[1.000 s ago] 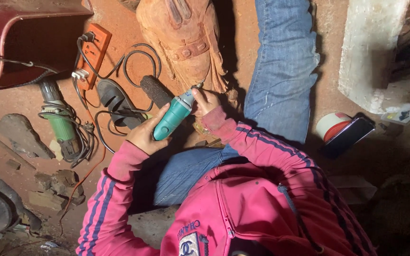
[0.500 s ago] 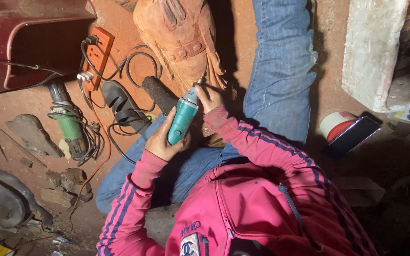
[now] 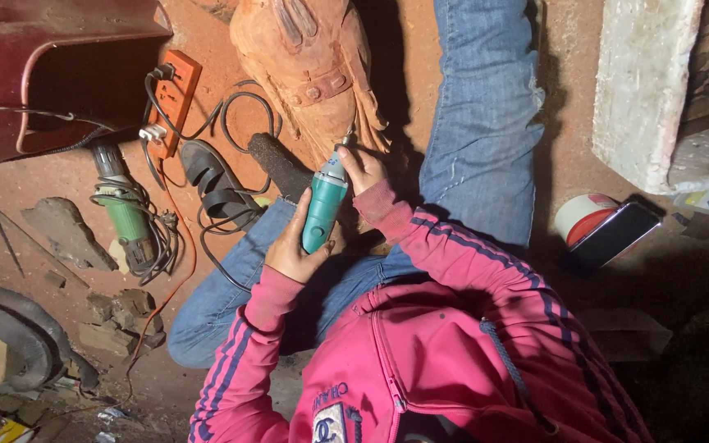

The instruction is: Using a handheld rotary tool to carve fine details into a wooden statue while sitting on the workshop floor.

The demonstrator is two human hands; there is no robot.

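Left of the knees lie an orange power strip [image 3: 176, 100], a green angle grinder [image 3: 129, 215] and tangled black cords [image 3: 207, 148]. Above the lap, the left hand [image 3: 293, 246] wraps a teal rotary tool [image 3: 322, 207]; right hand [image 3: 363, 168] fingers pinch its tip against the carved wooden piece [image 3: 309, 66].

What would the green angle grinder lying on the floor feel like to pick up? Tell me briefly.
The green angle grinder looks rigid and probably heavy for its size. Its black cord is looped loosely around the body, so it would likely dangle and snag. The rounded body lies on its side on the dusty red floor, so it might rock if pushed.
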